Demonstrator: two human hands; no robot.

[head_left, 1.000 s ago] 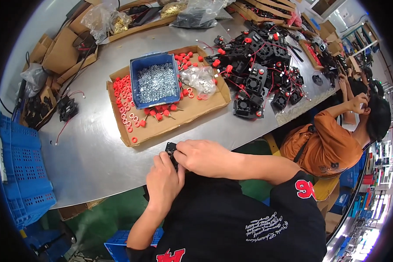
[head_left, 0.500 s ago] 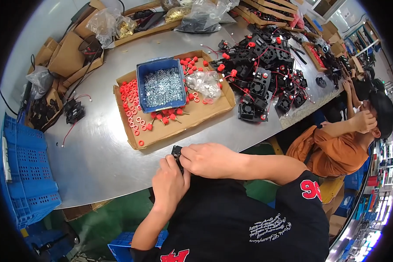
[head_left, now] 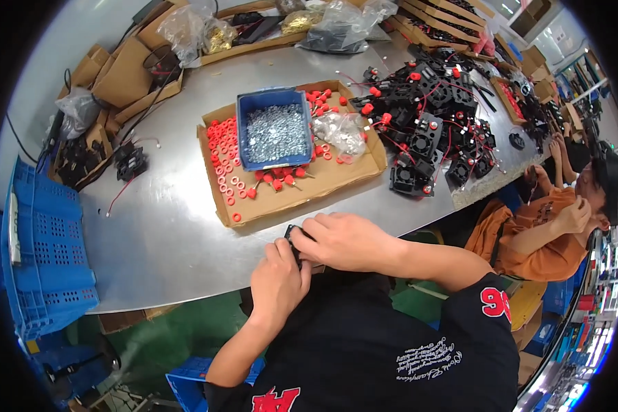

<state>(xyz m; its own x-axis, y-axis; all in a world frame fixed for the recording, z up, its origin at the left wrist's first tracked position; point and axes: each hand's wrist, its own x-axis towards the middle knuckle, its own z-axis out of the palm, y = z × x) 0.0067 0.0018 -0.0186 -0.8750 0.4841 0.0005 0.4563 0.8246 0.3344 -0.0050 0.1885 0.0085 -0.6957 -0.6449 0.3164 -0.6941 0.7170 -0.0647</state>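
Observation:
Close to the table's front edge, a small black plastic part [head_left: 290, 231] is held between my two hands, mostly covered by fingers. My left hand [head_left: 277, 280] is closed around its lower side. From the right, my right hand [head_left: 343, 242] pinches at its top, fingers curled; anything small in that pinch is hidden. Just beyond lies a shallow cardboard tray [head_left: 259, 214]. In it stand a blue bin [head_left: 273, 165] of small metal nuts, many red rings [head_left: 221, 147], red knob-like pieces on stems [head_left: 277, 184] and a clear plastic bag [head_left: 342, 136].
Black fan assemblies with red wires [head_left: 419, 137] are heaped at the right. One wired black unit [head_left: 130, 163] lies at the left, near cardboard boxes [head_left: 127, 79] and a blue crate [head_left: 51, 247]. A co-worker in orange [head_left: 539, 237] sits at the far right.
The whole scene has shifted slightly rightward in the picture. My right hand's fingers have moved over the top of the black part, covering more of it; my left hand keeps its hold.

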